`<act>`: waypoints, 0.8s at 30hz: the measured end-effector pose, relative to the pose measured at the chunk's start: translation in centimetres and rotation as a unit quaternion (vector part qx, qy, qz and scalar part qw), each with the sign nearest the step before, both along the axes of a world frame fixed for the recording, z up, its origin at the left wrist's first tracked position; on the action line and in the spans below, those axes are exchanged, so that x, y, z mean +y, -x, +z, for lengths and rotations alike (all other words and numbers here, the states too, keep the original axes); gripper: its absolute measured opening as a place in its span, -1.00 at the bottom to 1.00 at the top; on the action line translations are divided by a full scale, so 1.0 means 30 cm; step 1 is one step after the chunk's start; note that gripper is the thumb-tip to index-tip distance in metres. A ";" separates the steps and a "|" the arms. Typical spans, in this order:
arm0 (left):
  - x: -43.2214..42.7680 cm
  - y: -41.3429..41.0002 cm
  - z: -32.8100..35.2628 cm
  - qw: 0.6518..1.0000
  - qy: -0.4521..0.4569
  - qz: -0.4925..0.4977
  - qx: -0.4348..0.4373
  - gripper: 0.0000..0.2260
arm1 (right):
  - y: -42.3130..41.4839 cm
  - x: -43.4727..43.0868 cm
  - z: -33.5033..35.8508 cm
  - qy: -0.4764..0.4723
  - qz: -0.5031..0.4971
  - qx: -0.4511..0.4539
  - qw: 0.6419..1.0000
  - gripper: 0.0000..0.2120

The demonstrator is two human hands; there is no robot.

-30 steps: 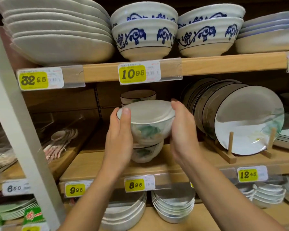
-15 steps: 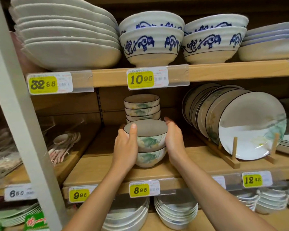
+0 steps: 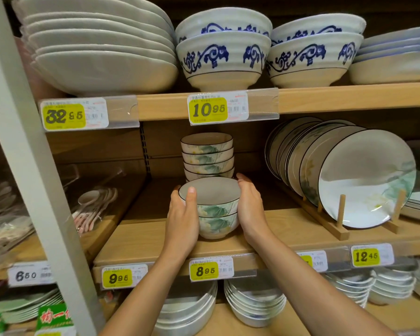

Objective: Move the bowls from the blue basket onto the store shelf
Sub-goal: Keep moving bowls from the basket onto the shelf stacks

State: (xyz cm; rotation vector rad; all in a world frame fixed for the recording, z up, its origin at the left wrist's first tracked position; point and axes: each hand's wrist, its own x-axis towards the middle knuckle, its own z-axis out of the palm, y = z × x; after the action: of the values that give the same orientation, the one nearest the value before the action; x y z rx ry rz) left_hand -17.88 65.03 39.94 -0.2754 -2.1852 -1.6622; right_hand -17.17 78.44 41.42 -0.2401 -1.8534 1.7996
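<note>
Two nested white bowls with green leaf print (image 3: 215, 210) stand on the middle wooden shelf (image 3: 141, 236). My left hand (image 3: 183, 214) holds their left side, thumb up against the rim. My right hand (image 3: 249, 204) cups their right side, fingers curved behind the rim. Just behind stands a stack of several matching bowls (image 3: 207, 156). The blue basket is out of view.
To the right, plates (image 3: 344, 173) lean in a wooden rack (image 3: 341, 226). Large blue-patterned bowls (image 3: 223, 54) and white dishes (image 3: 102, 44) fill the shelf above. Bagged spoons (image 3: 95, 207) lie at the left beyond a grey upright post (image 3: 34, 166). More dishes sit on the shelf below.
Both hands lowered the two nested bowls and set them on the middle shelf in front of the matching stack. The camera view has shifted, showing more of that stack.
</note>
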 end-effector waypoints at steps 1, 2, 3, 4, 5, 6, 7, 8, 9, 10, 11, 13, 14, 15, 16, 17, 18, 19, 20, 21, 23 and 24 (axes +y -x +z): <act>0.000 -0.001 -0.001 1.000 0.001 -0.001 0.001 -0.63 | 0.000 0.000 -0.002 -0.002 0.001 -0.001 1.000 -0.76; 0.001 -0.003 -0.001 1.000 0.003 0.000 0.002 -0.62 | 0.001 0.002 -0.005 -0.005 0.002 -0.002 1.000 -0.76; 0.002 -0.003 -0.001 1.000 0.005 0.003 0.001 -0.61 | 0.001 0.004 -0.008 -0.007 0.003 -0.002 1.000 -0.77; 0.003 -0.002 0.000 1.000 0.008 0.007 0.000 -0.59 | 0.002 0.006 -0.011 -0.008 0.004 -0.002 1.000 -0.77; 0.003 -0.001 0.002 1.000 0.011 0.011 -0.002 -0.59 | 0.004 0.008 -0.014 -0.007 0.004 -0.001 1.000 -0.78; 0.004 -0.001 0.003 1.000 0.011 0.013 -0.005 -0.59 | 0.004 0.010 -0.015 -0.007 0.005 0.000 1.000 -0.79; 0.005 0.000 0.004 1.000 0.010 0.016 -0.008 -0.60 | 0.004 0.010 -0.014 -0.009 0.007 0.001 1.000 -0.80; 0.006 -0.001 0.004 1.000 0.008 0.018 -0.010 -0.61 | 0.004 0.010 -0.013 -0.011 0.011 0.002 1.000 -0.80; 0.008 -0.002 0.004 1.000 0.008 0.022 -0.012 -0.62 | 0.004 0.010 -0.014 -0.010 0.015 0.003 1.000 -0.79; 0.010 -0.005 0.004 1.000 0.008 0.025 -0.012 -0.62 | 0.005 0.011 -0.014 -0.006 0.018 0.004 1.000 -0.78; 0.011 -0.008 0.004 0.999 0.009 0.030 -0.012 -0.63 | 0.004 0.013 -0.015 -0.004 0.021 0.005 1.000 -0.76; 0.013 -0.014 0.003 0.999 0.010 0.039 -0.004 -0.62 | 0.000 0.016 -0.016 -0.005 0.028 0.005 1.000 -0.75; 0.013 -0.017 0.003 0.999 0.012 0.043 0.001 -0.62 | -0.002 0.017 -0.016 -0.008 0.031 0.005 0.999 -0.75; 0.012 -0.019 0.002 0.999 0.014 0.047 0.005 -0.64 | -0.005 0.018 -0.015 -0.012 0.034 0.005 0.999 -0.74; 0.012 -0.020 0.004 0.998 0.017 0.052 0.008 -0.66 | -0.006 0.019 -0.014 -0.016 0.037 0.005 0.999 -0.73; 0.011 -0.019 0.004 0.998 0.021 0.057 0.009 -0.69 | -0.007 0.021 -0.015 -0.021 0.040 0.007 0.999 -0.71; 0.011 -0.018 0.004 0.998 0.022 0.061 0.007 -0.70 | -0.008 0.022 -0.015 -0.027 0.045 0.008 0.999 -0.68; 0.011 -0.017 0.004 0.998 0.019 0.063 0.003 -0.69 | -0.011 0.024 -0.015 -0.036 0.050 0.009 0.998 -0.66; 0.012 -0.017 0.004 0.998 0.015 0.065 -0.001 -0.65 | -0.013 0.028 -0.014 -0.045 0.054 0.008 0.997 -0.64; 0.013 -0.018 0.004 0.998 0.010 0.065 -0.003 -0.63 | -0.014 0.031 -0.013 -0.051 0.060 0.006 0.997 -0.63; 0.015 -0.023 0.006 0.998 0.005 0.067 -0.002 -0.62 | -0.021 0.038 -0.009 -0.049 0.079 -0.003 0.996 -0.62; 0.017 -0.027 0.007 0.998 0.002 0.067 -0.002 -0.64 | -0.024 0.043 -0.009 -0.045 0.089 -0.008 0.995 -0.61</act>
State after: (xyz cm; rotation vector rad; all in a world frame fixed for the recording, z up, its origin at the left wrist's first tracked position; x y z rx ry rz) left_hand -17.07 65.56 40.14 -0.1243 -2.1601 -1.5870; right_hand -16.45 79.72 41.16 -0.0577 -2.0153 1.8287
